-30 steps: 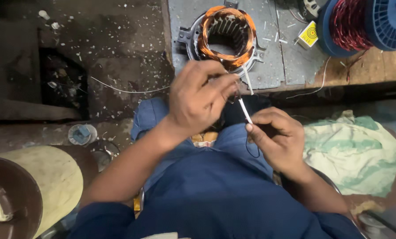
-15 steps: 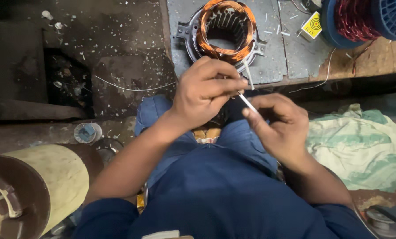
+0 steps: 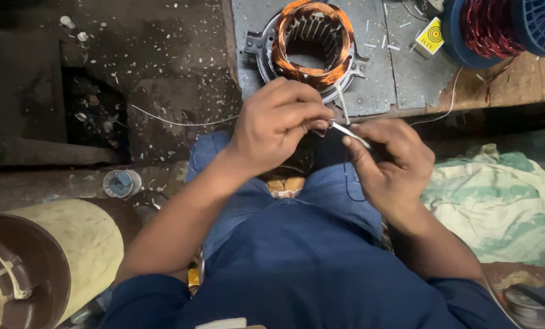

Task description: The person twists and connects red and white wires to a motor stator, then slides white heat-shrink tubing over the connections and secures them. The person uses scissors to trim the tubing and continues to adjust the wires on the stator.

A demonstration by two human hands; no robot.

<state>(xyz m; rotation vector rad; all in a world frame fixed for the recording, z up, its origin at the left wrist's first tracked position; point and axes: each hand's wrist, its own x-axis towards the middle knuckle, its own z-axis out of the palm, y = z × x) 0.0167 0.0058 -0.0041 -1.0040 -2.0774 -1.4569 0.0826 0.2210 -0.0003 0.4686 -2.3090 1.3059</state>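
Left hand (image 3: 278, 125) curled shut, thumb and forefinger pinching the near end of a thin white sleeve (image 3: 350, 134). Right hand (image 3: 391, 164) also closed, fingers pinched on the far end of the same sleeve; a fine dark wire (image 3: 347, 183) trails down from under it over the blue trousers (image 3: 321, 201). The sleeve bridges the short gap between the two hands, above the lap.

Just beyond both hands: a motor stator (image 3: 312, 42) with copper windings, lying flat on a grey slab (image 3: 376, 91). A white lead (image 3: 342, 103) drops from its rim toward the left thumb. Further out past the right hand, a blue spool (image 3: 498, 30) of red wire and a small yellow box (image 3: 429, 38). Beside the right wrist, a pale green cloth (image 3: 504, 201). Off the left forearm, a cream cylinder (image 3: 59, 256) and a small round cap (image 3: 121, 183) on the dirty floor (image 3: 162, 73). Nothing lies between the hands and the stator.

Against half a second back: the hands sit closer together, the right hand's fingers now folded tighter over the sleeve, less of its white length showing. Stator, spool and cloth are unmoved.
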